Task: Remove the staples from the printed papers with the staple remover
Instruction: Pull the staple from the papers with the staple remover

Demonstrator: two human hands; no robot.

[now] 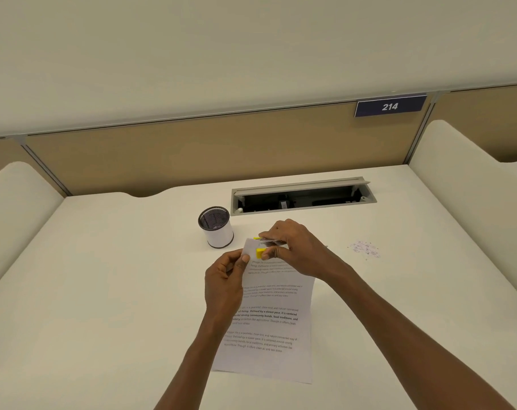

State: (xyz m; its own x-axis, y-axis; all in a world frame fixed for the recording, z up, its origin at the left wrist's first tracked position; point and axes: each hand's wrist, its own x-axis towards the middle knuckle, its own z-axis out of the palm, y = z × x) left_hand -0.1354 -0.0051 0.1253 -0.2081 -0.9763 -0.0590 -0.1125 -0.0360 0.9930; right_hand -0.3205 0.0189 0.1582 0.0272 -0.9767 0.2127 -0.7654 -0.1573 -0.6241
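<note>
Smooth white desk [103,276]; hands: left [226,279] pinching papers [269,321] (corner lifted), right [295,247] apparently squeezing yellow staple remover [261,252].

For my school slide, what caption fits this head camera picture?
Right hand works a yellow staple remover on printed papers while left hand lifts their corner.

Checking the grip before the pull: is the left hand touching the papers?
Touching. The head view shows the left hand pinching the lifted top corner of the papers, thumb on the sheet.
</note>
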